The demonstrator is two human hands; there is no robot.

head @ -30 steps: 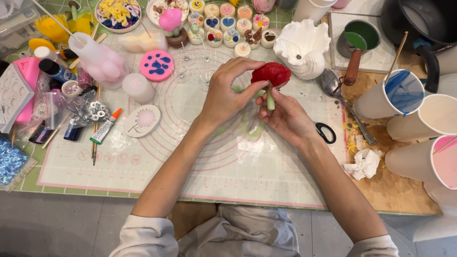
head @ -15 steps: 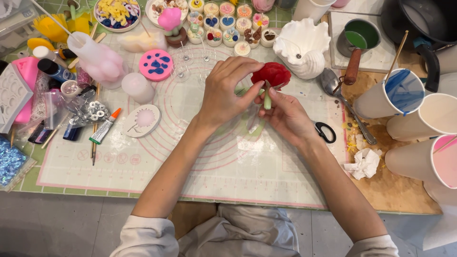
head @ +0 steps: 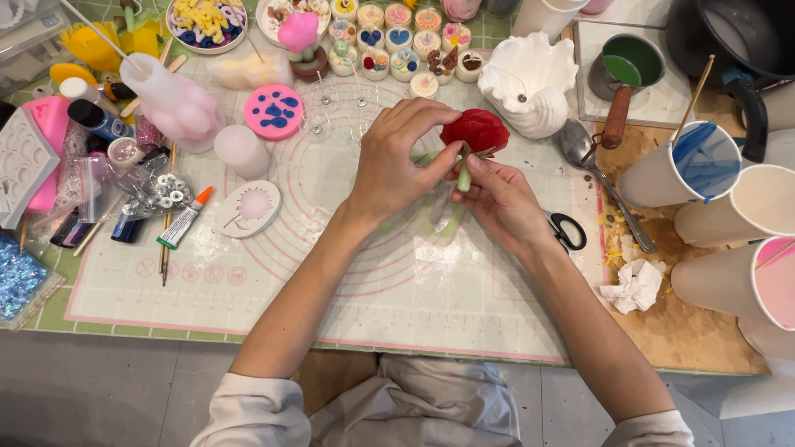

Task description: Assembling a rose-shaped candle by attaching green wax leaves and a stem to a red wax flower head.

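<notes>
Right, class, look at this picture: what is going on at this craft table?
A person sits at a cluttered craft table, both hands raised over a pink-lined work mat. The left hand and right hand together hold a red flower-shaped piece with a pale green stem. Black-handled scissors lie just beside the right wrist. A white shell-shaped dish stands behind the flower, and paper cups of coloured liquid stand to the right.

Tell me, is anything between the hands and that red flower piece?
Nothing visible. Both the left hand and right hand already touch the red flower with its pale green stem, held above the silicone mat.
</notes>
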